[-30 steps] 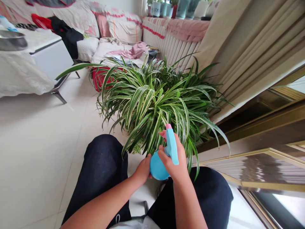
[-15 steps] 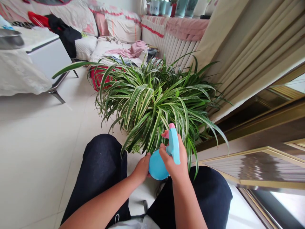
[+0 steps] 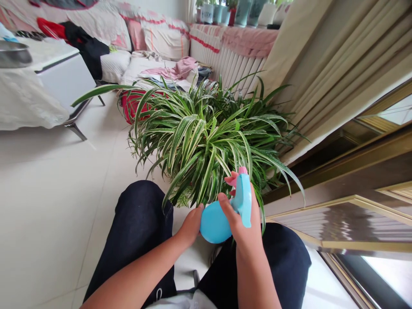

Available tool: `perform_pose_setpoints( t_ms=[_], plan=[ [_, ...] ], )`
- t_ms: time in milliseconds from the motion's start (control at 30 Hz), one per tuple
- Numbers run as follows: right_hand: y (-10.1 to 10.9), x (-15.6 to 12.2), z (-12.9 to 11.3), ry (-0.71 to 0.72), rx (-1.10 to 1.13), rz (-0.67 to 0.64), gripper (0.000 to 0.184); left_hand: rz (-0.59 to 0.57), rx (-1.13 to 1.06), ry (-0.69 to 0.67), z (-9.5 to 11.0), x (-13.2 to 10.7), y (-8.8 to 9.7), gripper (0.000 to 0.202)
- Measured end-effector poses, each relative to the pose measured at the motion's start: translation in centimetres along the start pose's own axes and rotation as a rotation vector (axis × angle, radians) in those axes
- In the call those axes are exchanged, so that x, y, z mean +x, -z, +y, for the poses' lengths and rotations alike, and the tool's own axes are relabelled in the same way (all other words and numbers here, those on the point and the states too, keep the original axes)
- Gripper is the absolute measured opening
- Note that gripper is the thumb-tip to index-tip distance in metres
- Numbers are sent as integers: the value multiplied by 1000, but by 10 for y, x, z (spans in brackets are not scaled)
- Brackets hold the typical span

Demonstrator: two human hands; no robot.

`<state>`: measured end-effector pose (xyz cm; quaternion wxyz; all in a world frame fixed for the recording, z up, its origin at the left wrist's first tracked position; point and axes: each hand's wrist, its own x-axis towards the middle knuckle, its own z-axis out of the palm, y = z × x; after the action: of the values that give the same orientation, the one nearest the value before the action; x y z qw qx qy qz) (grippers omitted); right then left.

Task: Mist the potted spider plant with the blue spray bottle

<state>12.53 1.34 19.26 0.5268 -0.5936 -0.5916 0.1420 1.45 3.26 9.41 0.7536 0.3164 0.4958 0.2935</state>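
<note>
A light blue spray bottle [image 3: 215, 223] with a pink nozzle tip is held tilted between my knees. My right hand [image 3: 243, 225] wraps round its neck, with fingers at the pink trigger. My left hand [image 3: 192, 223] grips the rounded body from the left; its fingertips are hidden beneath the bottle. Just beyond the nozzle spreads a large spider plant [image 3: 202, 141] with long green leaves edged in pale cream. Some of its leaves look wet. The pot under the plant is hidden by foliage.
At the left stands a table [image 3: 69, 71] bearing a metal bowl [image 3: 14, 55]. A cloth-covered sofa [image 3: 165, 40] holds clothes behind the plant. Potted plants line the windowsill above a radiator [image 3: 240, 71]. A beige curtain [image 3: 322, 68] and a brown glossy cabinet [image 3: 354, 214] are at the right.
The spray bottle's head has tipped to the right, and my right hand has moved right with it. My left hand stays on the body. The view has shifted slightly.
</note>
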Motion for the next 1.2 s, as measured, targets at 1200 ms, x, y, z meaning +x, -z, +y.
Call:
perform_pose_setpoints(
  t_ms=[1200],
  plan=[
    [-10, -1, 16, 48, -127, 106, 34, -138, -207, 148, -17, 26, -2, 40]
  ],
)
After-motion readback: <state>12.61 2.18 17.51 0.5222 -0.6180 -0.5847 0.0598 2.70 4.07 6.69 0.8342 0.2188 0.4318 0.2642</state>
